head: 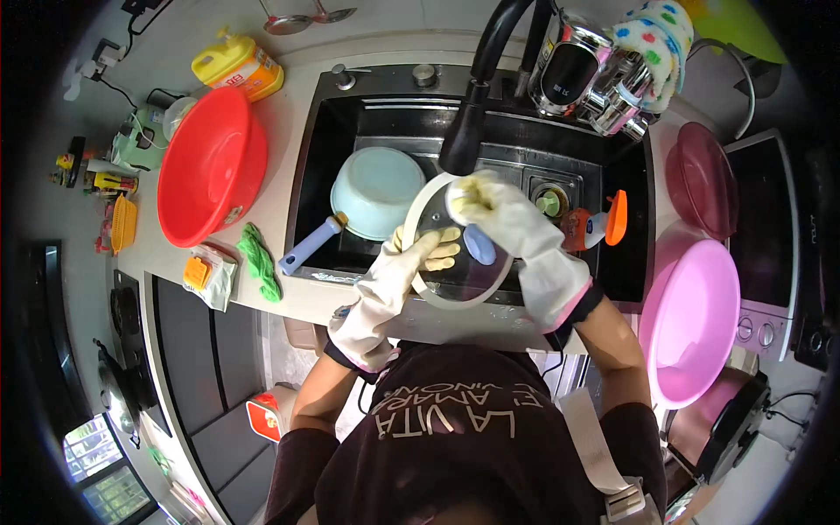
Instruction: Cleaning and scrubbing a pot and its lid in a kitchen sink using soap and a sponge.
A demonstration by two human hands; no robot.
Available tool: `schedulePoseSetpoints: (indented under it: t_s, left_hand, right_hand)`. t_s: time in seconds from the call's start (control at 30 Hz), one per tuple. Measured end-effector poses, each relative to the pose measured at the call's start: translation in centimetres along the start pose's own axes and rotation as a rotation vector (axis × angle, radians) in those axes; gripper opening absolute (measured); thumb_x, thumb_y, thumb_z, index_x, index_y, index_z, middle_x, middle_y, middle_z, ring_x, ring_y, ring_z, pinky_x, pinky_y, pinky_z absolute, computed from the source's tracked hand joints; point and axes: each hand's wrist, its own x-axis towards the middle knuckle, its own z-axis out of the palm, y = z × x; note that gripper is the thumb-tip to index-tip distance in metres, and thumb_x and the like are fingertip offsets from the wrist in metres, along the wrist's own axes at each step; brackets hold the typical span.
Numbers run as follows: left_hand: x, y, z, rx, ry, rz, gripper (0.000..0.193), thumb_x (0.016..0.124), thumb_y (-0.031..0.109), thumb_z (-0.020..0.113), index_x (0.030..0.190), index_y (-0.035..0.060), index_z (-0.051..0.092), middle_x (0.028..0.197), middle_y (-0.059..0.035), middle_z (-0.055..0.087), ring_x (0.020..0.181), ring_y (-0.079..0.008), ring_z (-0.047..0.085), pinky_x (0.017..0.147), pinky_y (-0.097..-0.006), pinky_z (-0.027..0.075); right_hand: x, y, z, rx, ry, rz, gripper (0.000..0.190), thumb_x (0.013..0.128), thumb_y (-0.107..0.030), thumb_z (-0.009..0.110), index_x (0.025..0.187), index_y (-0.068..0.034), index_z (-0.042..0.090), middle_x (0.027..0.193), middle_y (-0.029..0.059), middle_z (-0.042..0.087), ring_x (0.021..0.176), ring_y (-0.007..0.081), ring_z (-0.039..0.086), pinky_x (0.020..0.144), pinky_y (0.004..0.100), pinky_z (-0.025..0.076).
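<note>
A round glass lid (453, 279) with a pale rim and a blue knob (480, 245) is held tilted over the front of the black sink (308, 164). My left hand (390, 279), in a white rubber glove, grips its left edge; the thumb lies over the rim, and the fingers show through the glass. At the upper right of the rim, my gloved right hand (502, 213) is curled against the edge. Whether a sponge or cloth is inside that hand is hidden. An upside-down light blue pot (380, 187) with a blue handle (312, 246) sits in the sink's left side.
A black faucet (462, 131) hangs just above the lid. An orange-topped spray bottle (594, 226) stands in the sink's right side. On the left counter are a red basin (213, 167), a green cloth (259, 259) and a yellow jug (239, 65). A pink basin (695, 325) stands at right.
</note>
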Motion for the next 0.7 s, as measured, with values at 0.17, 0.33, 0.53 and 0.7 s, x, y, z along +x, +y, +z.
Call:
schedulePoseSetpoints:
  t_s: [0.17,0.33,0.53,0.7]
  left_hand:
    - [0.7,-2.2,-2.0,0.022,0.104,0.127,0.028,0.102,0.023,0.055,0.119,0.0006,0.058,0.101,-0.0066,0.069,0.090,-0.0163,0.069,0.081,-0.0304,0.058]
    - [1.2,-0.9,-1.4,-0.021,0.114,0.145,0.029,0.102,0.022,0.054,0.120,0.0006,0.056,0.107,-0.0145,0.068,0.091,-0.0236,0.070,0.079,-0.0350,0.060]
    - [1.2,0.2,-2.1,-0.031,0.060,0.169,0.037,0.102,0.029,0.053,0.125,-0.0008,0.053,0.115,-0.0222,0.067,0.098,-0.0264,0.069,0.081,-0.0363,0.059]
    - [2.0,0.3,-2.5,-0.123,0.226,0.236,0.041,0.101,0.033,0.057,0.125,-0.0001,0.052,0.112,-0.0221,0.068,0.096,-0.0277,0.069,0.081,-0.0370,0.059]
  right_hand:
    - [0.5,-3.0,1.4,-0.115,-0.240,-0.249,0.019,0.084,-0.013,0.064,0.097,0.000,0.067,0.095,0.0175,0.067,0.097,0.0354,0.062,0.089,0.0426,0.048]
    - [2.1,-3.0,1.5,-0.111,0.049,-0.117,0.016,0.088,-0.017,0.062,0.083,-0.002,0.065,0.072,0.0148,0.062,0.066,0.0286,0.063,0.062,0.0392,0.049]
    - [0.5,4.1,1.0,0.028,0.047,0.455,0.026,0.097,-0.029,0.056,0.105,-0.005,0.063,0.085,0.0096,0.070,0.083,0.0222,0.068,0.079,0.0335,0.052]
    - [-4.4,1.6,3.2,-0.003,0.062,0.254,0.019,0.100,-0.015,0.048,0.096,-0.001,0.059,0.083,0.0090,0.065,0.075,0.0189,0.063,0.069,0.0298,0.051]
